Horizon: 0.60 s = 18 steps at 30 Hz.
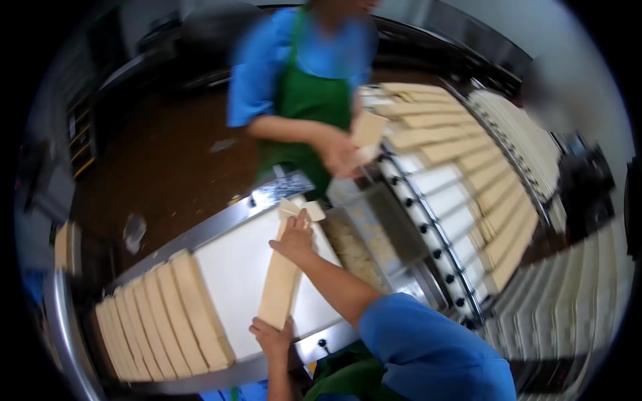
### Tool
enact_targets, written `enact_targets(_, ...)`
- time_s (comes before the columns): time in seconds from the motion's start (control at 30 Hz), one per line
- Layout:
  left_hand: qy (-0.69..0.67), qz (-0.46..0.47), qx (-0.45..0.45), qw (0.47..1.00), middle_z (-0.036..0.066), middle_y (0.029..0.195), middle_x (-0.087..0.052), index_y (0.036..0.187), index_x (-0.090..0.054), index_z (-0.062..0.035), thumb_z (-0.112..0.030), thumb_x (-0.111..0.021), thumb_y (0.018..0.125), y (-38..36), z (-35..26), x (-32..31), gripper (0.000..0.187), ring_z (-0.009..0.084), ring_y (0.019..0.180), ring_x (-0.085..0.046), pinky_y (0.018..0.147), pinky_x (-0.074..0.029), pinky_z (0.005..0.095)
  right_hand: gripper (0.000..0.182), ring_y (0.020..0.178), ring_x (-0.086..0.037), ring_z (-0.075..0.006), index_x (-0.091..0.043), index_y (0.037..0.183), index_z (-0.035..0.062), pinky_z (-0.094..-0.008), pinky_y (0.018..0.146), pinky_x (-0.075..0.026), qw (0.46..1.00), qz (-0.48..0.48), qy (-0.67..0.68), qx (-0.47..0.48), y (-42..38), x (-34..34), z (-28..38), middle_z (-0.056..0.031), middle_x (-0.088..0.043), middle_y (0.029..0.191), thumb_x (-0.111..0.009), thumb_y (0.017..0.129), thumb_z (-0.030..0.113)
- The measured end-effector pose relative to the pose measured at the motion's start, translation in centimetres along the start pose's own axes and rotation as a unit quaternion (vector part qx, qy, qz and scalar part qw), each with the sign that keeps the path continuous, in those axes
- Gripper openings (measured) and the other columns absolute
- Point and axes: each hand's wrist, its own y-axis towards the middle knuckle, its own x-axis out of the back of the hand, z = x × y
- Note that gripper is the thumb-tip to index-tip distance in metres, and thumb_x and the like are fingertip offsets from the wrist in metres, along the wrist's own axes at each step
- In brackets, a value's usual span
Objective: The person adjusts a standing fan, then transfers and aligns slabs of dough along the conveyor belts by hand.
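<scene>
On a white belt lies a long row of thin pale-tan biscuits, packed tightly side by side. My left hand grips its near end, fingers and thumb closed around it. At the far end my right hand is wrapped over the row, with the thumb on one side. Just past those fingers a few loose pale pieces stick out at an angle. Several similar biscuit rows lie side by side on the belt to the left.
Across the belt a co-worker in a green apron holds some biscuits. A metal bin with broken pieces stands right of my belt. Beyond it, a wide conveyor carries many biscuit rows. A metal rail edges my belt.
</scene>
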Motion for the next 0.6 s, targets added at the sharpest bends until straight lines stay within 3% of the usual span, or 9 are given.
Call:
enact_targets(0.07, 0.03, -0.057, -0.008, 0.998, 0.027, 0.105, -0.042, 0.115, -0.033, 0.0059, -0.019, -0.077, 0.062, 0.0, -2.3, -0.8, 0.074, 0.0443, 0.099, -0.043, 0.083, -0.044, 0.0488, 0.095, 0.134, -0.021, -0.0403, -0.025, 0.139, 0.0025, -0.0456, 0.095, -0.04, 0.994, 0.037, 0.08, -0.061, -1.9, 4.7, -3.7, -0.0239, -0.013, 0.147, -0.067, 0.067, 0.049)
enact_targets(0.13, 0.024, -0.055, -0.066, 0.996, 0.025, 0.104, -0.042, 0.113, -0.036, 0.005, -0.018, -0.077, 0.062, -0.7, -4.9, -2.1, 0.069, 0.0418, 0.104, -0.037, 0.09, -0.04, 0.0471, 0.094, 0.13, -0.029, -0.0427, -0.022, 0.138, 0.0032, -0.0471, 0.094, -0.041, 0.949, -0.02, 0.275, -0.154, -3.6, 6.3, -8.9, -0.0254, -0.017, 0.144, -0.07, 0.067, 0.041)
enact_targets(0.17, -0.001, -0.054, -0.088, 0.995, 0.024, 0.107, -0.042, 0.114, -0.037, 0.0046, -0.017, -0.076, 0.062, -1.3, -6.8, -2.7, 0.069, 0.0416, 0.107, -0.035, 0.093, -0.037, 0.0468, 0.088, 0.123, -0.036, -0.0449, -0.024, 0.135, 0.0039, -0.048, 0.095, -0.041, 0.942, -0.108, 0.276, -0.158, -3.5, 5.2, -12.0, -0.0277, -0.021, 0.14, -0.072, 0.067, 0.035)
enact_targets(0.23, -0.033, -0.058, -0.122, 0.99, 0.024, 0.11, -0.042, 0.116, -0.037, 0.0041, -0.016, -0.076, 0.062, -1.8, -10.2, -5.3, 0.069, 0.0414, 0.109, -0.033, 0.096, -0.035, 0.0465, 0.081, 0.118, -0.039, -0.0467, -0.029, 0.13, 0.0036, -0.049, 0.094, -0.041, 0.916, -0.203, 0.315, -0.146, -5.5, 6.7, -18.8, -0.0289, -0.026, 0.133, -0.071, 0.068, 0.035)
enact_targets(0.3, -0.011, -0.032, -0.202, 0.979, 0.026, 0.117, -0.04, 0.122, -0.038, 0.0003, -0.013, -0.075, 0.063, -2.4, -14.6, -7.0, 0.071, 0.0428, 0.115, -0.029, 0.099, -0.031, 0.0465, 0.075, 0.113, -0.04, -0.0473, -0.032, 0.125, 0.0019, -0.0494, 0.094, -0.04, 0.877, -0.239, 0.383, -0.166, -7.4, 12.0, -23.5, -0.0302, -0.032, 0.125, -0.072, 0.069, 0.031)
enact_targets(0.4, -0.07, -0.014, -0.253, 0.965, 0.028, 0.125, -0.035, 0.13, -0.036, -0.0048, -0.009, -0.073, 0.063, -2.8, -20.9, -10.3, 0.076, 0.0462, 0.122, -0.023, 0.102, -0.029, 0.0453, 0.073, 0.108, -0.042, -0.0436, -0.033, 0.123, -0.0018, -0.0486, 0.091, -0.04, 0.871, -0.346, 0.32, -0.137, -5.5, 14.1, -32.3, -0.029, -0.04, 0.115, -0.071, 0.069, 0.029)
enact_targets(0.53, -0.109, -0.024, -0.325, 0.939, 0.028, 0.129, -0.031, 0.131, -0.037, -0.0032, -0.007, -0.07, 0.066, -2.1, -30.0, -13.3, 0.073, 0.0461, 0.121, -0.03, 0.103, -0.028, 0.045, 0.074, 0.108, -0.043, -0.042, -0.035, 0.122, -0.0023, -0.0478, 0.093, -0.039, 0.848, -0.329, 0.35, -0.223, -0.3, 17.8, -40.9, -0.0277, -0.041, 0.115, -0.071, 0.07, 0.036)
enact_targets(0.57, -0.103, -0.033, -0.35, 0.93, 0.028, 0.129, -0.031, 0.13, -0.039, -0.0025, -0.007, -0.068, 0.067, -1.6, -31.9, -14.2, 0.069, 0.0455, 0.12, -0.032, 0.103, -0.028, 0.0452, 0.072, 0.108, -0.043, -0.042, -0.038, 0.119, -0.004, -0.0482, 0.095, -0.037, 0.864, -0.345, 0.321, -0.18, 1.9, 17.6, -43.7, -0.0283, -0.043, 0.116, -0.072, 0.07, 0.036)
enact_targets(0.6, -0.097, -0.055, -0.382, 0.917, 0.027, 0.126, -0.035, 0.128, -0.041, -0.002, -0.008, -0.068, 0.068, -0.9, -33.3, -15.6, 0.067, 0.0442, 0.119, -0.034, 0.103, -0.029, 0.0455, 0.074, 0.109, -0.042, -0.0427, -0.039, 0.119, -0.0055, -0.0489, 0.097, -0.036, 0.845, -0.358, 0.362, -0.161, 3.7, 18.1, -45.6, -0.029, -0.044, 0.117, -0.073, 0.069, 0.037)
